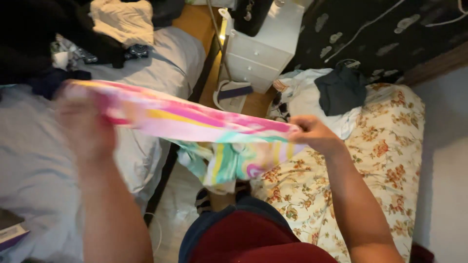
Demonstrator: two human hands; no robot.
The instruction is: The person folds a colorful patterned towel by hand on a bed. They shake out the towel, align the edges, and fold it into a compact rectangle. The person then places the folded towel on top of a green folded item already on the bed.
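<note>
The person holds a striped cloth (pixel 195 122), pink, yellow and turquoise, stretched out level between both hands above the gap between 2 beds. The right hand (pixel 314 134) pinches one end of the cloth, its grip pressed together with thumb on top and fingers beneath the edge. The left hand (pixel 85 122) is blurred; it is closed around the other end of the cloth, though how its fingers lie cannot be told. From the stretched upper edge, the middle part of the cloth sags in loose folds, hanging over the person's lap just in front of a dark red garment (pixel 258 241) worn at the waist. Under the right forearm lies a bed with a floral cover (pixel 385 146) in cream with orange and green flowers; on its far end rest a dark grey garment (pixel 341 90) and some white cloth (pixel 304 100) beneath it. On the left side is a bed with a pale grey sheet (pixel 29 160), heaped at its far end with black clothes (pixel 44 34) and a cream-coloured cloth (pixel 124 19). Between the beds, further off, a white chest of drawers (pixel 263 48) stands on the wooden floor (pixel 197 22).
</note>
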